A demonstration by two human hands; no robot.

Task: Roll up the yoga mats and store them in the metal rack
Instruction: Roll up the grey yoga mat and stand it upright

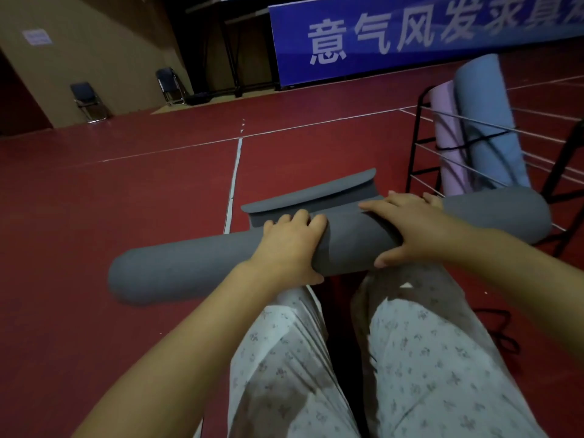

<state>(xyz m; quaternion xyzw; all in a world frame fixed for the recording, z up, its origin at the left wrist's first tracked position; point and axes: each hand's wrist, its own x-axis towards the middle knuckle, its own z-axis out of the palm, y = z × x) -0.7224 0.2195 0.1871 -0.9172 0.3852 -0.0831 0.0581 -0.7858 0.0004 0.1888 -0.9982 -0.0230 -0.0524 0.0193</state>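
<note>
A grey yoga mat lies rolled into a long tube across the red floor in front of my knees, with a short flap still flat beyond it. My left hand grips the roll near its middle, fingers curled over the top and thumb underneath. My right hand holds the roll further right, fingers spread over the top, thumb on the near side. The metal rack stands at the right with a rolled blue mat and a rolled pink mat upright in it.
A blue banner with white characters stands at the back. Two folding chairs stand by the beige wall at the left. White lines cross the red floor. A black cable lies by my right leg.
</note>
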